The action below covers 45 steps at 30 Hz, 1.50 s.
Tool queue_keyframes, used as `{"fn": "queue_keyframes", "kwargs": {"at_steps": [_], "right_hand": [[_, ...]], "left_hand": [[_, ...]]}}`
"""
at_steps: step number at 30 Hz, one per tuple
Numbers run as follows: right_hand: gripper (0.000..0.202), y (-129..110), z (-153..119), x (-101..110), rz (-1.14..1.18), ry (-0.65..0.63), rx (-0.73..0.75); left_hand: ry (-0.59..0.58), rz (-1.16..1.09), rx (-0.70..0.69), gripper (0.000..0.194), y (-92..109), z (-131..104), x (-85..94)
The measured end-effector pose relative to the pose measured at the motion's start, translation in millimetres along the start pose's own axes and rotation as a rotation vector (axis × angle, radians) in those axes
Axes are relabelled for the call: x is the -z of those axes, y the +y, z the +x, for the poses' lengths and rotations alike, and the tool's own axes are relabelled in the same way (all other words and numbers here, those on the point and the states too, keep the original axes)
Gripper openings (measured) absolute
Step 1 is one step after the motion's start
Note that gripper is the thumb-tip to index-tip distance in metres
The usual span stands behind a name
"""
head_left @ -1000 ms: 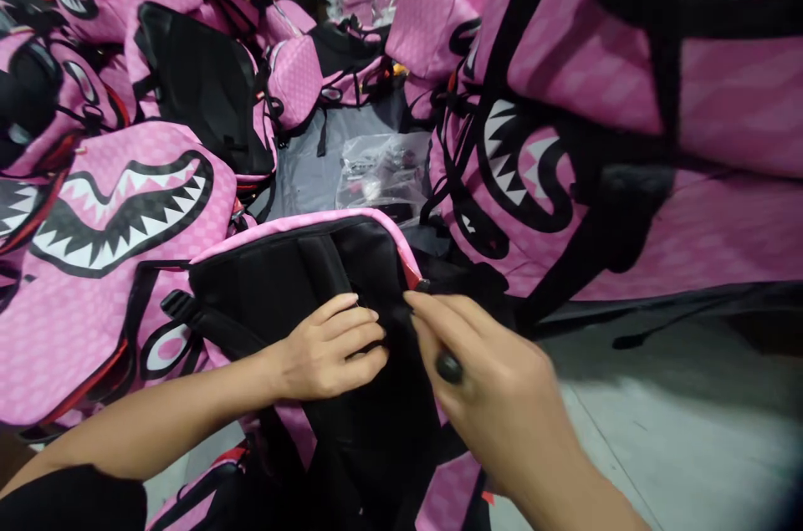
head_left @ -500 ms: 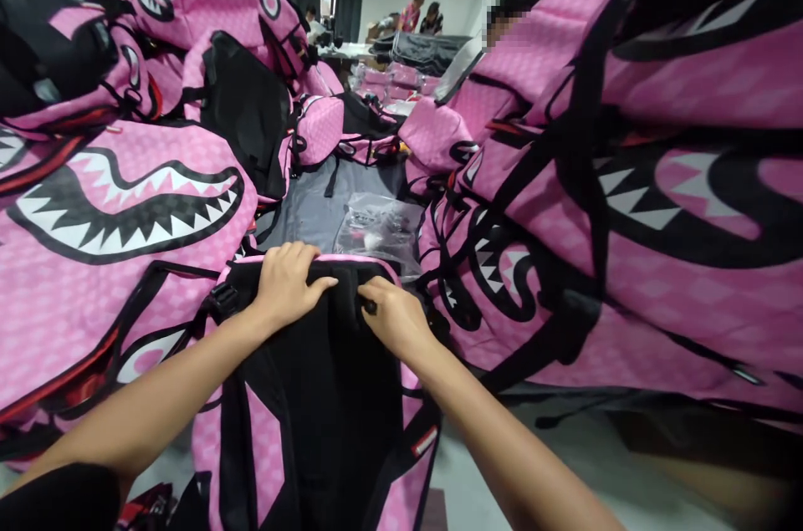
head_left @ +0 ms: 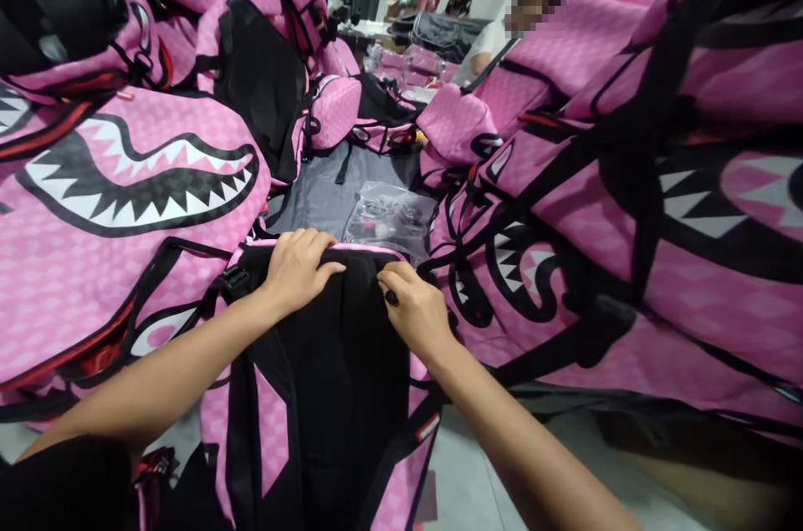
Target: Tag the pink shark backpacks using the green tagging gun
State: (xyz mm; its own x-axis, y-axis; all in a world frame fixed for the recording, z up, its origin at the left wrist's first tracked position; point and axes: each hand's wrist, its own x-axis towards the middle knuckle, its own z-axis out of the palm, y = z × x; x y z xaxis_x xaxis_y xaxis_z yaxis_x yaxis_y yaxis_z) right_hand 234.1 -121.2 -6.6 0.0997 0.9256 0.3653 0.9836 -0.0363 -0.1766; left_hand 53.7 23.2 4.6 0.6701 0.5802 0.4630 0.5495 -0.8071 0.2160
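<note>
A pink-checked backpack [head_left: 345, 380] stands upright in front of me, its black back panel and straps towards me. My left hand [head_left: 302, 270] grips its top edge, fingers over the far side and thumb on the black panel. Near the top right corner of the panel, my right hand [head_left: 415, 305] is closed around a small dark object [head_left: 392, 298]. Only a rounded black end shows below the fingers, so its kind cannot be made out. Just beyond the top edge lies a clear plastic bag [head_left: 392, 217] with small items inside, on a grey surface [head_left: 323, 184].
Shark-mouth backpacks are heaped on both sides, a large pink one [head_left: 144, 180] at left and a tall pile [head_left: 583, 205] at right with black straps hanging down. A person [head_left: 495, 42] is behind the right pile; others are farther back. Pale floor [head_left: 467, 464] shows below.
The view has shifted, so the scene sits slightly farther right and higher. My right hand has moved a little to the right along the panel's top. The left keeps its hold.
</note>
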Motion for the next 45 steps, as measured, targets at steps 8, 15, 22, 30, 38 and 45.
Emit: {"fn": "queue_keyframes", "kwargs": {"at_steps": [8, 15, 22, 30, 38, 45], "right_hand": [[0.028, 15, -104, 13, -0.208, -0.258, 0.327], [0.017, 13, -85, -8, 0.238, -0.17, -0.053], [0.019, 19, -84, -3, 0.45, -0.26, -0.07], [0.027, 28, -95, -6, 0.237, -0.323, 0.022], [0.023, 22, -82, -8, 0.423, -0.387, -0.126], [0.022, 31, -55, 47, 0.577, -0.656, -0.313]], "left_hand": [[-0.058, -0.017, -0.007, 0.033, 6, -1, 7.1], [-0.039, 0.046, -0.005, 0.035, 6, -3, 8.3], [-0.082, 0.05, 0.007, 0.036, 4, 0, 9.3], [-0.079, 0.074, -0.008, 0.037, 5, -3, 8.4], [-0.049, 0.082, -0.03, 0.038, 5, -5, 3.1], [0.029, 0.021, -0.066, 0.033, 15, -22, 27.0]]}}
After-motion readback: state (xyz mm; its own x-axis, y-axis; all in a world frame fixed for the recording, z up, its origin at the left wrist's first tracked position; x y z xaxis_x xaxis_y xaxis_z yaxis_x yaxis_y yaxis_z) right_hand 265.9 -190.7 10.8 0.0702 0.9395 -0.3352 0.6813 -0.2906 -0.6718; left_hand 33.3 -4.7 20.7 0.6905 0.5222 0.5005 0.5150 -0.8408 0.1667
